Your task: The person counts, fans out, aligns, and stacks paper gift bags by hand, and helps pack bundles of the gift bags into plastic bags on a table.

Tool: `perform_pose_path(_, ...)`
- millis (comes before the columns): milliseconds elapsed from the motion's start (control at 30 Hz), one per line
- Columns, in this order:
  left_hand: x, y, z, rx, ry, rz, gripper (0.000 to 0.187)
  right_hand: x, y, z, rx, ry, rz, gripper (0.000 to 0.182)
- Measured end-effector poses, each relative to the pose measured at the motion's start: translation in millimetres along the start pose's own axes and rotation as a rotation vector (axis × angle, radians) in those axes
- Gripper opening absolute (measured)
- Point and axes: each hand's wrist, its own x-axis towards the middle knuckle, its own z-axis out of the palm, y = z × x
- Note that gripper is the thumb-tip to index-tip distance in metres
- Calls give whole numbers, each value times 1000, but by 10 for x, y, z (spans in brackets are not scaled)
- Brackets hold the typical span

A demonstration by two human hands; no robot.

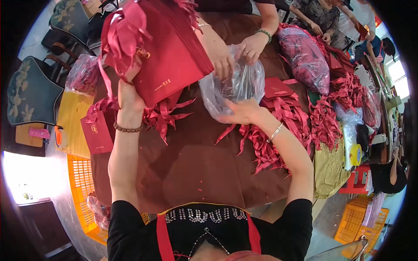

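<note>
My left hand (pixel 131 93) is raised on the left, closed on a thick stack of red paper gift bags (pixel 167 56) with gold print. Their pink-red ribbons bunch up above and around my fingers. My right hand (pixel 244 111) lies with fingers stretched out against the near side of a clear plastic bag (pixel 209 98). Across the table, another person's two hands (pixel 254 47) are at the mouth of that plastic bag, one reaching inside it. Part of my left fingers is hidden by the stack and ribbons.
A brown cloth covers the table (pixel 196 165). Red ribbons (pixel 272 148) and more gift bags pile up at right, near a filled plastic sack (pixel 305 58). One red bag (pixel 96 132) lies at the left edge. Orange crates (pixel 80 182) stand below. Other people work at back right.
</note>
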Motion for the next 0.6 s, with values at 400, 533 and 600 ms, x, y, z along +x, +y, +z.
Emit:
perform_pose_path(400, 298, -1282, 773, -120, -101, -618, 28, 168, -75, 129, -57, 139, -359, 66)
perform_pose_path(533, 466, -1772, 537, -27, -20, -650, 27, 46, -108, 37, -43, 17, -190, 73)
perform_pose_path(600, 547, -1775, 388, 33, -30, -641, 26, -39, -42, -23, -56, 13, -156, 77)
